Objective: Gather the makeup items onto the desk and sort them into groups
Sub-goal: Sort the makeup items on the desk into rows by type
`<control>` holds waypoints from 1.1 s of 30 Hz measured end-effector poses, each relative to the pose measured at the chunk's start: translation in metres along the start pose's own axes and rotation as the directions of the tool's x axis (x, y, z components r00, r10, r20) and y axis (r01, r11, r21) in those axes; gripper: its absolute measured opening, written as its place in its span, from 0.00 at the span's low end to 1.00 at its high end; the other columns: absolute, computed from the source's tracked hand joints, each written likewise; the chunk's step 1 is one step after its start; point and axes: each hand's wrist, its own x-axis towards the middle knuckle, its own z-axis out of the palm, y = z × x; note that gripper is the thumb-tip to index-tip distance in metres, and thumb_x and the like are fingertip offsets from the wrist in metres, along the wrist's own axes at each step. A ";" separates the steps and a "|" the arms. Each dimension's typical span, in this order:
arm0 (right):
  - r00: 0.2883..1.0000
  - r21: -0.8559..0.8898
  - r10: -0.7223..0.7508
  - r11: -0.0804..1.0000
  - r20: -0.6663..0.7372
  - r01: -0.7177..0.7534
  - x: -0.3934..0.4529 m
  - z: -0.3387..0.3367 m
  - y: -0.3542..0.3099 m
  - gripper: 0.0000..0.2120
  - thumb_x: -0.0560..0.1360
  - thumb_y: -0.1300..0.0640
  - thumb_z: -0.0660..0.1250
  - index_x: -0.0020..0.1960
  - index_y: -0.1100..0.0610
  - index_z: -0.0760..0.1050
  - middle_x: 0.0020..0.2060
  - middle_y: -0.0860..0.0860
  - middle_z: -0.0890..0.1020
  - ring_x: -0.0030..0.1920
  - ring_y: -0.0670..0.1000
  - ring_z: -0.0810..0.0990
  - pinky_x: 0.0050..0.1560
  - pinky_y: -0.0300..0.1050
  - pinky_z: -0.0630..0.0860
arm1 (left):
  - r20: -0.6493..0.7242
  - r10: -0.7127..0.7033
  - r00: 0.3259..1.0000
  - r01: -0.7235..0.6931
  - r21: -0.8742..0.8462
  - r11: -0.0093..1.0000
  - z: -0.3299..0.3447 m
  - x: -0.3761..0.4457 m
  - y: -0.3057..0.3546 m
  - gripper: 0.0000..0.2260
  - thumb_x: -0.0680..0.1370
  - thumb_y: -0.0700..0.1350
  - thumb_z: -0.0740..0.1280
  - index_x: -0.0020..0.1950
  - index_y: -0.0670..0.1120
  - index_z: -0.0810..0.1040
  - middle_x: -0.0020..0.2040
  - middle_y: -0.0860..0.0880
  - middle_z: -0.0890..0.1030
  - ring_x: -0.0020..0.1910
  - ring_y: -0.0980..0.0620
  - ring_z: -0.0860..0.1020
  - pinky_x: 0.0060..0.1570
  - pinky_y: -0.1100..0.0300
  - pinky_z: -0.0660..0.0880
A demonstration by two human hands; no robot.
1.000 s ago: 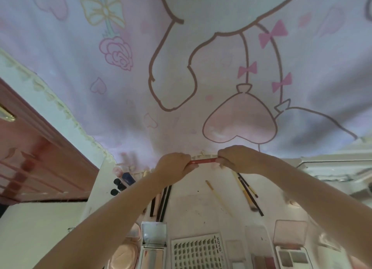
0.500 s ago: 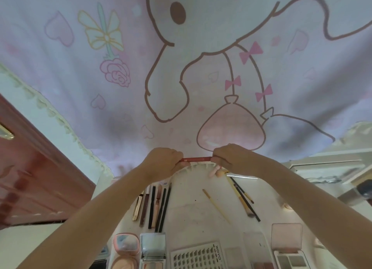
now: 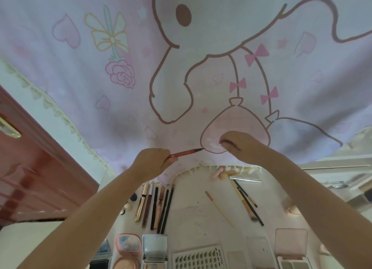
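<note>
My left hand (image 3: 153, 162) grips the rear end of a slim red liner pen (image 3: 185, 153), whose thin dark tip points right and is bare. My right hand (image 3: 239, 145) is a short way right of the tip, fingers curled round the pen's cap, which they mostly hide. Both hands are raised above the white desk (image 3: 193, 200), in front of the cartoon cloth. On the desk lie a row of pens and tubes (image 3: 155, 206), brushes (image 3: 245, 200), a thin stick (image 3: 218, 208), and compacts (image 3: 127, 246) near the front.
A pink cartoon-print cloth (image 3: 181, 67) hangs behind the desk. A red-brown wooden door (image 3: 30, 168) stands at the left. A lash tray (image 3: 198, 258), a mirror compact (image 3: 155, 248) and an open palette (image 3: 291, 250) line the front edge. Pink sponges (image 3: 218, 173) lie at the back.
Both hands held the ends of the red pen; now my right hand has drawn away to the right and the pen's dark tip is exposed. The view has tilted downward.
</note>
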 end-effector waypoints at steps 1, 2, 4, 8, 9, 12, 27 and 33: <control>1.000 0.003 -0.006 1.000 0.001 0.006 -0.001 0.002 -0.001 0.11 0.78 0.60 0.56 0.55 0.64 0.74 0.49 0.58 0.79 0.46 0.52 0.75 0.46 0.32 0.64 | 0.007 -0.005 1.000 0.005 -0.002 1.000 0.002 -0.002 0.000 0.16 0.79 0.56 0.51 0.32 0.55 0.57 0.30 0.57 0.64 0.30 0.58 0.67 0.34 0.69 0.64; 1.000 0.010 -0.019 1.000 0.007 0.019 -0.003 0.005 -0.003 0.11 0.78 0.61 0.56 0.55 0.63 0.74 0.50 0.57 0.79 0.45 0.48 0.73 0.45 0.30 0.63 | 0.006 -0.002 1.000 0.002 -0.009 1.000 0.003 -0.002 0.001 0.16 0.79 0.56 0.51 0.32 0.54 0.59 0.29 0.57 0.64 0.30 0.58 0.67 0.31 0.70 0.62; 0.998 0.028 -0.047 0.999 0.031 0.046 -0.003 0.011 -0.008 0.11 0.78 0.61 0.57 0.56 0.63 0.74 0.50 0.57 0.79 0.42 0.45 0.69 0.44 0.28 0.61 | -0.013 0.005 1.000 -0.006 -0.027 1.000 0.005 0.001 0.004 0.15 0.79 0.55 0.51 0.35 0.52 0.62 0.29 0.57 0.64 0.28 0.60 0.65 0.29 0.73 0.58; 0.999 0.068 -0.049 0.997 0.022 0.047 -0.002 0.020 -0.014 0.12 0.77 0.60 0.59 0.57 0.63 0.75 0.49 0.56 0.78 0.42 0.45 0.69 0.43 0.29 0.61 | -0.005 0.013 1.000 -0.013 -0.025 1.000 0.007 0.003 0.008 0.14 0.80 0.55 0.50 0.40 0.48 0.65 0.30 0.56 0.63 0.33 0.56 0.68 0.29 0.73 0.57; 0.999 0.087 -0.039 0.995 0.011 0.038 -0.003 0.022 -0.015 0.12 0.77 0.60 0.59 0.57 0.62 0.75 0.48 0.56 0.78 0.42 0.46 0.70 0.42 0.30 0.61 | 0.004 0.017 1.000 -0.017 -0.025 1.000 0.008 0.004 0.009 0.14 0.80 0.55 0.50 0.40 0.48 0.65 0.30 0.56 0.63 0.32 0.56 0.68 0.29 0.72 0.56; 0.999 0.143 -0.041 0.989 -0.004 0.042 -0.003 0.027 -0.016 0.10 0.77 0.61 0.60 0.55 0.63 0.76 0.45 0.56 0.79 0.40 0.45 0.71 0.41 0.30 0.63 | 0.024 0.036 0.999 -0.035 -0.031 0.999 0.011 0.003 0.010 0.15 0.80 0.55 0.50 0.40 0.48 0.65 0.29 0.56 0.63 0.28 0.59 0.64 0.28 0.71 0.56; 0.909 0.060 -0.048 0.998 0.415 0.026 0.028 0.110 -0.022 0.10 0.77 0.60 0.58 0.53 0.62 0.75 0.49 0.58 0.79 0.50 0.55 0.75 0.49 0.40 0.68 | 0.390 -0.015 0.921 0.086 -0.167 0.982 0.064 -0.030 -0.001 0.11 0.81 0.51 0.50 0.47 0.48 0.68 0.37 0.53 0.73 0.36 0.54 0.72 0.37 0.65 0.64; 0.753 -0.011 -0.054 0.997 0.655 0.081 0.030 0.198 -0.037 0.11 0.77 0.61 0.57 0.54 0.62 0.75 0.51 0.60 0.78 0.52 0.58 0.75 0.52 0.49 0.71 | 0.662 -0.103 0.743 0.233 -0.112 0.966 0.113 -0.065 -0.007 0.12 0.80 0.46 0.54 0.57 0.41 0.71 0.50 0.44 0.78 0.46 0.46 0.76 0.40 0.61 0.68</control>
